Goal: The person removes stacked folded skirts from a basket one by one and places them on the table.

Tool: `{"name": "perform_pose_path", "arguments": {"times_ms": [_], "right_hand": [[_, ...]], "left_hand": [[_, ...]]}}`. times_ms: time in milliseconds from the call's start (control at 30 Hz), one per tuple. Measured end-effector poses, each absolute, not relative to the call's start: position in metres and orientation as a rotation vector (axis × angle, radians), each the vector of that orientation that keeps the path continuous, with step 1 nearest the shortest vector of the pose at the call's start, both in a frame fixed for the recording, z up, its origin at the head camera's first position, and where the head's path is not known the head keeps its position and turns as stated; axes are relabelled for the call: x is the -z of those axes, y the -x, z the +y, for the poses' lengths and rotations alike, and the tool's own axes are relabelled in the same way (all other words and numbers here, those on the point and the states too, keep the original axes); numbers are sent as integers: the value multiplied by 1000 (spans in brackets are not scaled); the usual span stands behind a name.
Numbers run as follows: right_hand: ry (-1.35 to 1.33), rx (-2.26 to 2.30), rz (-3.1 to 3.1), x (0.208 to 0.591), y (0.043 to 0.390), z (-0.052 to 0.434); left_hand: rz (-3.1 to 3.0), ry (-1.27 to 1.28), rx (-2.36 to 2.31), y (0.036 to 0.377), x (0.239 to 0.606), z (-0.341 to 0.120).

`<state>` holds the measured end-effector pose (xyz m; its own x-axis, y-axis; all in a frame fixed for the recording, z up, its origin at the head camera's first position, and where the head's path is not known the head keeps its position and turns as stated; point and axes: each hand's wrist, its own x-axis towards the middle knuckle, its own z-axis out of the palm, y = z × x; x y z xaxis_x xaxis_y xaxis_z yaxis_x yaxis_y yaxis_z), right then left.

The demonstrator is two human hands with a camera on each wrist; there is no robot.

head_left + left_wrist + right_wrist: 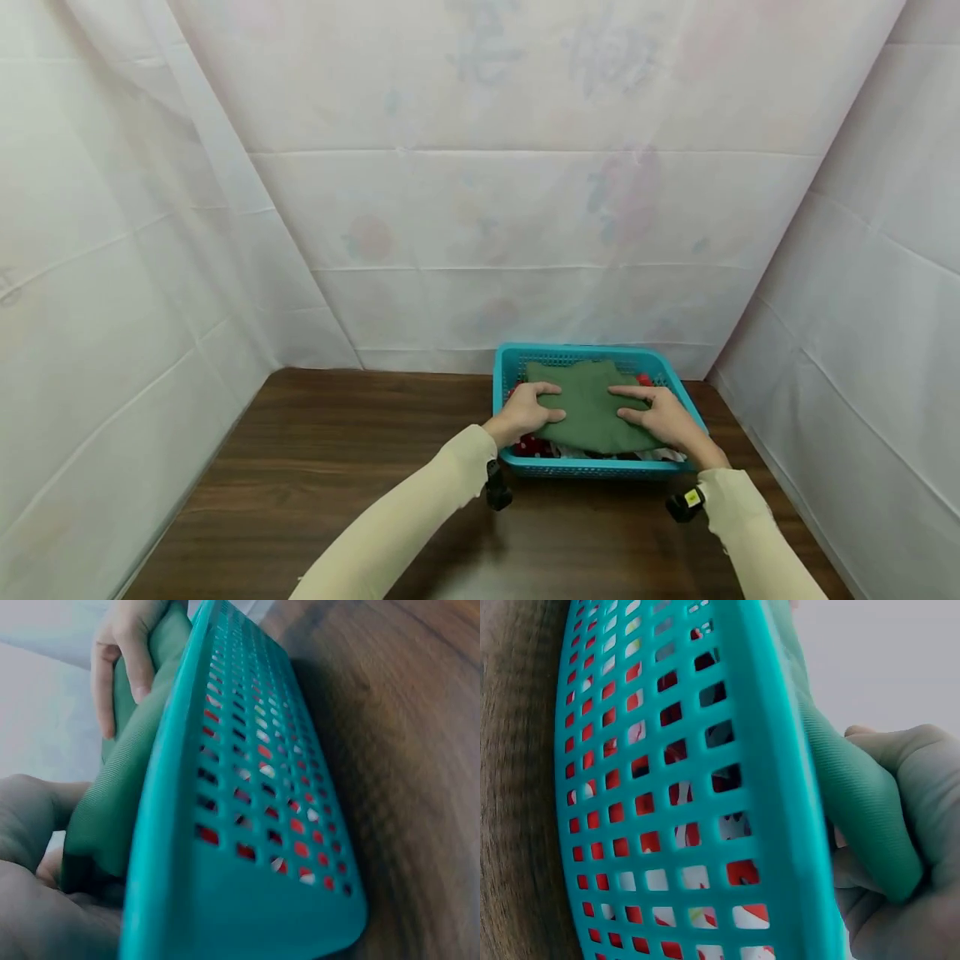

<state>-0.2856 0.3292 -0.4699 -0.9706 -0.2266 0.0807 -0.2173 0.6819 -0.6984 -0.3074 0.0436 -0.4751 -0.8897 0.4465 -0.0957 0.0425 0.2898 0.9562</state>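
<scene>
A folded green cloth [588,404] lies on top of other fabrics in a turquoise plastic basket [581,348]. My left hand [523,410] grips the cloth's left edge, thumb on top. Fingers of that hand [30,817] show on both sides of the fold in the left wrist view. At the opposite edge my right hand [667,417] holds the cloth. In the right wrist view the thick green fold [862,810] sits between the thumb and the fingers, which are partly hidden beneath it.
Red, white and dotted fabrics [531,447] show under the green cloth and through the basket's holes. The basket stands on a dark wooden table [360,467], near its back edge. White curtains [480,208] hang behind and at both sides.
</scene>
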Motion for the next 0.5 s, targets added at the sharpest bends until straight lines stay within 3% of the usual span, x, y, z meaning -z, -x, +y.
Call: {"name": "perform_pose_path", "arguments": {"times_ms": [500], "right_hand": [[384, 1314, 3058, 429, 293, 301]], "left_hand": [[2283, -591, -1915, 327, 448, 20]]}}
